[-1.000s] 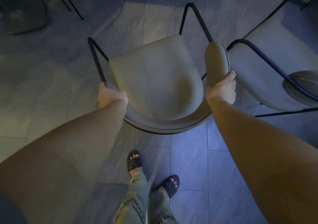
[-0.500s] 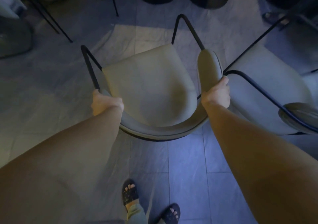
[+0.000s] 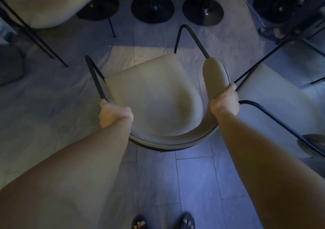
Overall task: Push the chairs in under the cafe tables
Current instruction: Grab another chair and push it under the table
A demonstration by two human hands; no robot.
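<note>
Head view: compared with a second ago, the armchair (image 3: 154,98) sits much nearer the row of black pedestal table bases (image 3: 152,8), which were out of sight then and now fill the top of the picture. The person's sandalled feet (image 3: 139,222) have slipped to the very bottom edge, so the body has leaned or stepped forward behind the chair. I judge the push to be well under way but not finished: a strip of bare floor tiles (image 3: 193,184) separates the chair's front legs from the nearest base, and the table top itself is out of view.

The left hand (image 3: 115,113) is wrapped closed around the chair's left arm, where the thin black metal tube meets the curved backrest. The right hand (image 3: 224,102) is clamped shut on the rear end of the padded right armrest (image 3: 215,75).

The chair has a smooth, pale upholstered seat, rounded at the back, and a low backrest that wraps around it in one curve, piped with a dark edge. Its frame is slim black tubing bent into angular loops. A second chair (image 3: 281,105) of the same make stands just beside it on the right, a third (image 3: 44,6) at upper left. The bases are glossy round discs with tapering stems. A thin pale cable (image 3: 246,1) trails across the matte grey tiles.
</note>
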